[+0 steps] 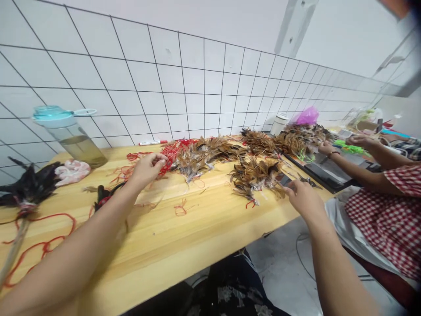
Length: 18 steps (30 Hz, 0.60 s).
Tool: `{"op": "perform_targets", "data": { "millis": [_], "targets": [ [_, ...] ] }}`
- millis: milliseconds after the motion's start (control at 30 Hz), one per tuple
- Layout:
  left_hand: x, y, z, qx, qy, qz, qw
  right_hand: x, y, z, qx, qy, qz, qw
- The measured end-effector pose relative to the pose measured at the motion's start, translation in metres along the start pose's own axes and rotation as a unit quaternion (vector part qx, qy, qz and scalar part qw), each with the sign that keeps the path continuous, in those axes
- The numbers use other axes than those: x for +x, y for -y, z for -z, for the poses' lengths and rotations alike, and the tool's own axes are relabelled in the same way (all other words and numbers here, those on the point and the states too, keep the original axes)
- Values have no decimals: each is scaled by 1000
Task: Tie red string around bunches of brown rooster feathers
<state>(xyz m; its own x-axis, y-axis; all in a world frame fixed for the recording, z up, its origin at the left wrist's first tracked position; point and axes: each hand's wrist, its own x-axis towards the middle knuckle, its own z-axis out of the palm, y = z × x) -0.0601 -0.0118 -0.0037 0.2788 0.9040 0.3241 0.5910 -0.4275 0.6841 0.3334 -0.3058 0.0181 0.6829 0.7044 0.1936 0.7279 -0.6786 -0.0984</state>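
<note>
My left hand (148,169) is over the left part of the table, beside a tangle of red string (174,151). Its fingers are curled together, and whatever they may pinch is too small to make out. My right hand (305,199) is near the front edge, its fingers closed at a small dark flat piece (283,180) that I cannot identify. Just left of it lies a bundle of brown feathers (251,175) with a bit of red string at its base. More brown feather bundles (210,153) are spread along the wall side.
A bottle with a blue lid (77,142), a pinkish-white cloth (73,172) and a black feather bundle on a stick (28,191) stand or lie at left. A red-and-white marker (153,142) is by the wall. At right, another person's hands (325,148) work above a black tray (312,171).
</note>
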Motion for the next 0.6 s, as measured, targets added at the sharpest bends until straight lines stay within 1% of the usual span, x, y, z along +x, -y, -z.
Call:
{"op": "perform_targets", "data": {
  "millis": [67, 100, 167, 233, 300, 400, 500, 600],
  "targets": [
    [-1, -12, 10, 23, 6, -18, 1000, -6, -4, -3, 16, -46, -14, 999],
    [-4, -20, 15, 43, 20, -33, 998, -9, -4, -4, 26, -68, -17, 997],
    [-13, -35, 24, 78, 38, -68, 994, -14, -1, -6, 48, -110, -11, 993],
    [-26, -47, 30, 102, 40, -96, 989, -18, 8, -8, 69, -147, 13, 987],
    [-41, -53, 32, 110, 41, -105, 987, -20, 20, -10, 88, -173, 57, 979],
    [-63, -52, 31, 113, 41, -115, 986, -24, 46, -13, 117, -182, 144, 966],
    [-83, -43, 31, 119, 32, -118, 985, -30, 74, -14, 142, -182, 228, 946],
    [-101, -34, 32, 129, 15, -105, 986, -38, 98, -17, 131, -186, 304, 925]
  ]
}}
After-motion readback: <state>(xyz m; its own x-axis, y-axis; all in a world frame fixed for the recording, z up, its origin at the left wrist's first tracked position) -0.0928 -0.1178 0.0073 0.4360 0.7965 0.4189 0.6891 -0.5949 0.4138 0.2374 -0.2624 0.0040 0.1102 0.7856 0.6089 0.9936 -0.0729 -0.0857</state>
